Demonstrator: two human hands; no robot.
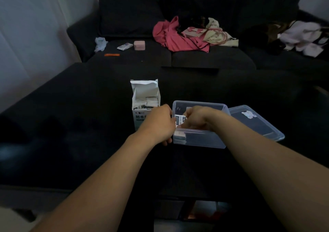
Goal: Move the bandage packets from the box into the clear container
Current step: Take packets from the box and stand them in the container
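Over the clear container (199,139), the right hand (197,119) pinches bandage packets (180,120); the left hand (160,123), fingers curled, steadies its left wall. More packets wait in the box (145,103) just left. A loose pinch could scatter packets outside

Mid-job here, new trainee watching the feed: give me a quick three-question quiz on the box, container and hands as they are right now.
1. True or false: the white box stands open with bandage packets inside.
2. The lid of the clear container lies: A) on the container, B) beside it on the right, C) on the sofa.
3. Which hand holds packets over the container's left end?

Key:
1. True.
2. B; the lid lies off, leaning at the container's right side.
3. The right hand, pinching packets above those already stacked inside; the left hand is at the container's left wall, its grip unclear.
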